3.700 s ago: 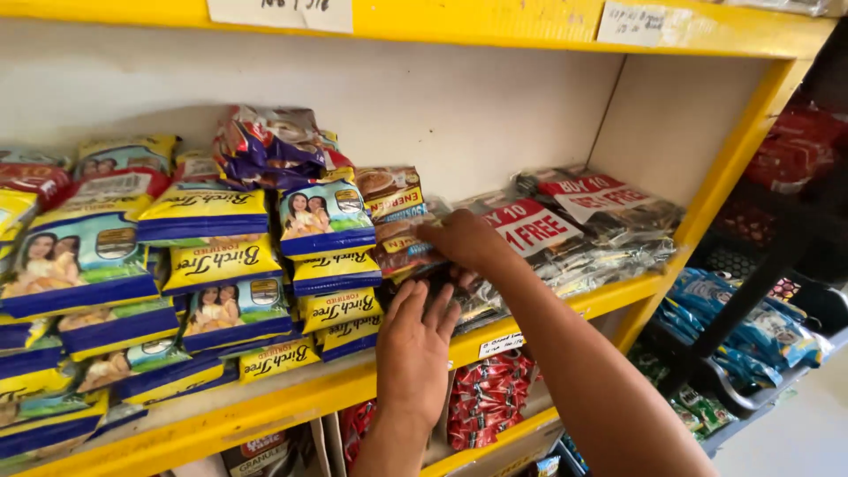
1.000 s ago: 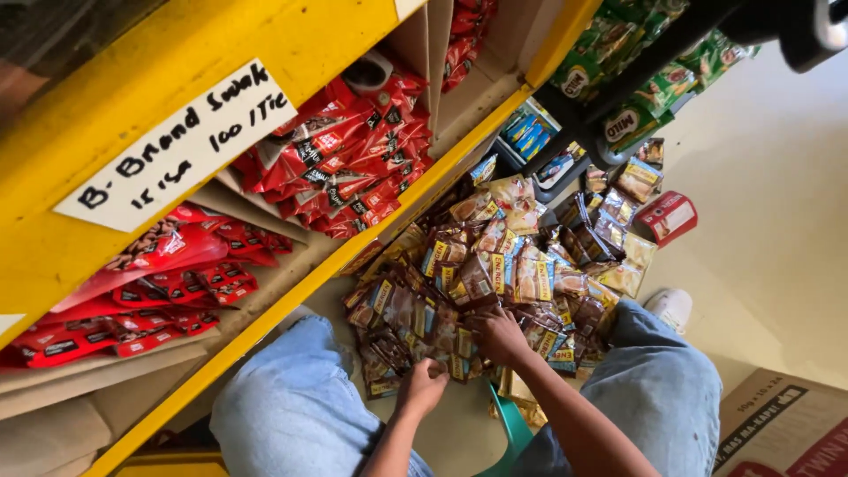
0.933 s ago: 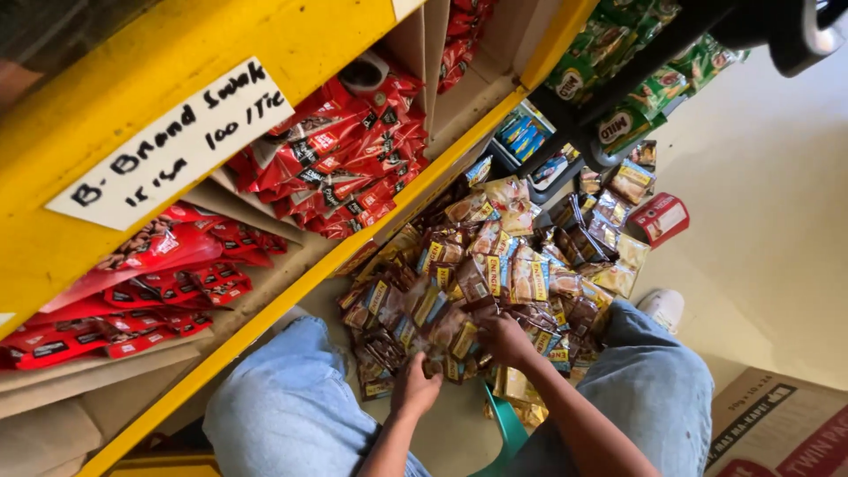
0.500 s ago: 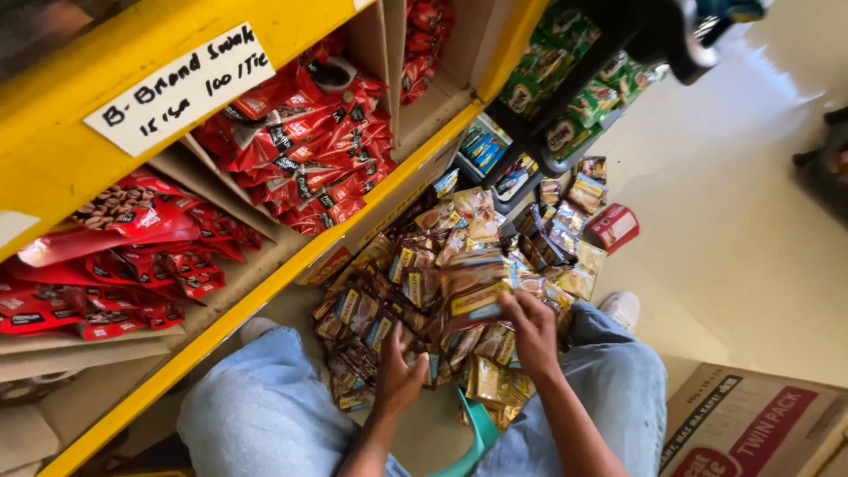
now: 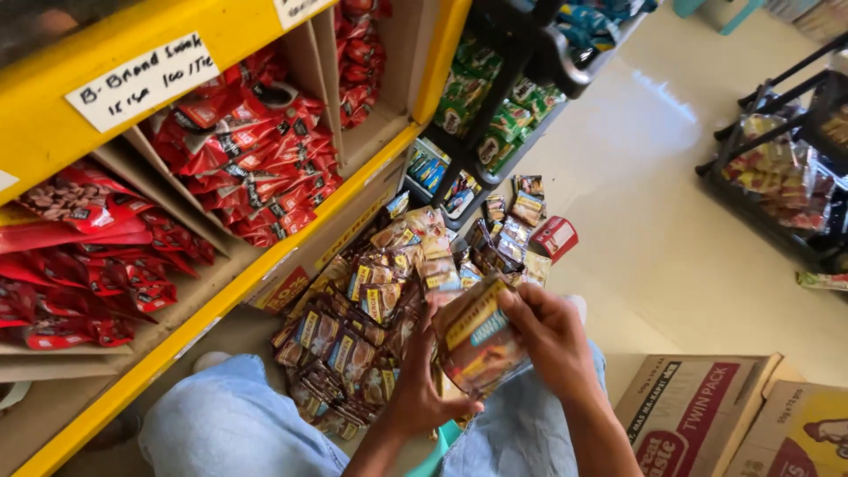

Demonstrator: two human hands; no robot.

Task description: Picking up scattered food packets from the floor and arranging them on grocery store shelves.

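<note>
Both my hands hold a stack of brown and yellow sachet packs [image 5: 475, 340] lifted above my lap. My left hand [image 5: 419, 396] grips the stack from below. My right hand [image 5: 551, 329] grips its upper right edge. Below them a heap of similar brown sachets [image 5: 362, 318] lies on the floor between my knees, which are in light blue jeans [image 5: 231, 422].
A yellow shelf unit [image 5: 265, 281] on the left holds red sachet packs [image 5: 252, 155]. A black wire rack [image 5: 495, 106] with green packs stands behind the heap. A small red pack [image 5: 554, 237] lies on the floor. Cardboard boxes [image 5: 698, 420] sit at the lower right.
My hands went from the upper shelf down to the floor heap, gathered a stack of brown sachets and raised it. The view has swung to the right.
</note>
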